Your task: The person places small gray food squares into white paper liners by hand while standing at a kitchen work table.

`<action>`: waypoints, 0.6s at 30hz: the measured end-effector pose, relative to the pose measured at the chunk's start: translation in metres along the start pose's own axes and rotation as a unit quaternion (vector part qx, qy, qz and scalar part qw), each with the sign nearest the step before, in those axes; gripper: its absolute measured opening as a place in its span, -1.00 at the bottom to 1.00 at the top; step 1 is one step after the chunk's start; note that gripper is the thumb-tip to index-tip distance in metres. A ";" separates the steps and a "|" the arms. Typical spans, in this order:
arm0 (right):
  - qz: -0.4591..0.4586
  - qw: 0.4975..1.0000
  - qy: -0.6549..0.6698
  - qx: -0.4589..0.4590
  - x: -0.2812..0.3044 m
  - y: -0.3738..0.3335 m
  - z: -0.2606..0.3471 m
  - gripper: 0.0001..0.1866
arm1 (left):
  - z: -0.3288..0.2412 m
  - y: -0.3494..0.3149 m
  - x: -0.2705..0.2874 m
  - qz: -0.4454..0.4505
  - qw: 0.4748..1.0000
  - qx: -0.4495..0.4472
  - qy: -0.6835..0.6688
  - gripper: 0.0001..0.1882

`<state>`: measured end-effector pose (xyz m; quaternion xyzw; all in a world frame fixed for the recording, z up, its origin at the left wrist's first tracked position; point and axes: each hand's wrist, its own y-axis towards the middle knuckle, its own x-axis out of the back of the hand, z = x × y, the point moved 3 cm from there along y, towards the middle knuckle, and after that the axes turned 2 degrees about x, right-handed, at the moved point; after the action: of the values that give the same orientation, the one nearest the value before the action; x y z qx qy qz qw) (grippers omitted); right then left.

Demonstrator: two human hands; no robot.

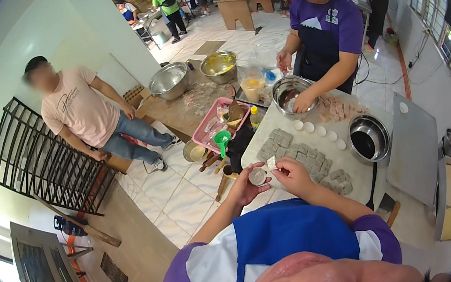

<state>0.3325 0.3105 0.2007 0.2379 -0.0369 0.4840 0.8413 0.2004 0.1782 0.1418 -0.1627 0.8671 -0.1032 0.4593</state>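
Note:
My left hand (244,189) holds a round, flat, greyish disc of dough (257,177) on its fingers. Close beside it, my right hand (295,176) pinches a small whitish square piece (272,163) between thumb and fingers. Both hands are over the near left edge of the pale table (255,145). Rows of grey dough pieces (290,148) lie just beyond my right hand. Past them runs a line of pale round pieces (309,127), with pinkish chunks (339,106) behind. A steel bowl with dark contents (376,125) stands to the right.
Across the table, a co-worker in purple (331,28) works in a steel mixing bowl (278,96). A pink basket (201,134) with a green scoop (223,138) is at the left, near a yellow-capped bottle (255,119). A person (82,103) stands by a black rack (38,161).

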 end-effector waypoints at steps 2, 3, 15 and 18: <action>-0.009 1.000 0.008 -0.014 -0.001 -0.001 0.003 -0.88 | 0.001 0.000 0.007 0.012 1.000 -0.017 -0.023 -0.50; -0.014 1.000 0.013 -0.021 -0.002 -0.002 0.005 -0.88 | 0.002 0.000 0.010 0.018 0.999 -0.025 -0.035 -0.49; -0.033 0.997 -0.005 0.065 0.000 -0.003 0.005 -0.87 | 0.012 -0.002 0.016 0.028 0.998 0.024 -0.041 -0.75; -0.012 0.994 -0.045 0.097 -0.002 0.000 0.017 -0.86 | 0.015 -0.003 0.021 -0.007 0.999 0.031 -0.008 -0.78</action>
<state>0.3342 0.3019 0.2156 0.3402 -0.0247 0.4643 0.8174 0.2026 0.1670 0.1180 -0.1554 0.8586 -0.1316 0.4704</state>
